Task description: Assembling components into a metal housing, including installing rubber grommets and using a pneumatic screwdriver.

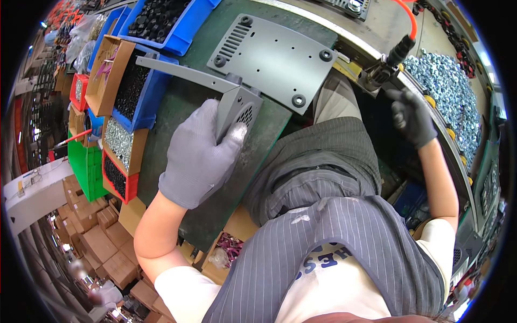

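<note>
My left hand (199, 156), in a grey glove, grips a dark grey sheet-metal bracket (229, 105) with a perforated end and a long arm reaching to the upper left. The thumb, its glove tip worn pale, presses beside the mesh. Behind the bracket lies a flat grey metal panel (269, 54) with slots, small holes and round black feet at its corners. My right hand (412, 116), in a darker glove, is off to the right with loosely bent fingers apart. Just beyond its fingers is an air-driven tool (379, 72) on an orange hose; I see no grip on it.
Blue bins of black parts (156, 21), cardboard trays and a red bin (118, 177) line the green bench's left side. A heap of shiny nuts (447, 91) lies at the right, beyond a metal rail. My legs are below the panel. Stacked cartons (102, 242) stand lower left.
</note>
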A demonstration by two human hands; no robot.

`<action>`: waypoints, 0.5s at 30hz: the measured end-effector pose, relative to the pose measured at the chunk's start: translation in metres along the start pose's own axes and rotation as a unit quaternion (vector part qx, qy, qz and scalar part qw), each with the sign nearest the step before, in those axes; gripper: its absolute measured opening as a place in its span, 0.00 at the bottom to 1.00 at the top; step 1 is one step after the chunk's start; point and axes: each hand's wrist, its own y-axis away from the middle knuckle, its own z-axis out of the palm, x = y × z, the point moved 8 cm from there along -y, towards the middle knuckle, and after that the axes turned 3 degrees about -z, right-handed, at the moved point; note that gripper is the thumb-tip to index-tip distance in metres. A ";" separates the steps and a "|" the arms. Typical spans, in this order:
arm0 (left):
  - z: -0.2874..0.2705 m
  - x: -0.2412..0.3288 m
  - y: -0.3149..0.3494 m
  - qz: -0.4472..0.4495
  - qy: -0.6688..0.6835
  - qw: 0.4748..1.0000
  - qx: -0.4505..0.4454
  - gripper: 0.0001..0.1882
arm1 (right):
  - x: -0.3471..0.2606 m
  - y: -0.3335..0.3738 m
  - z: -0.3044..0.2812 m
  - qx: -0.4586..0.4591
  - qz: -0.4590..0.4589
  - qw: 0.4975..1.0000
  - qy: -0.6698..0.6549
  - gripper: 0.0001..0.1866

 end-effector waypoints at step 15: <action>0.042 -0.115 0.113 -0.155 0.177 0.972 0.012 0.27 | 0.156 -0.088 0.120 -0.215 0.173 0.955 -0.107 0.18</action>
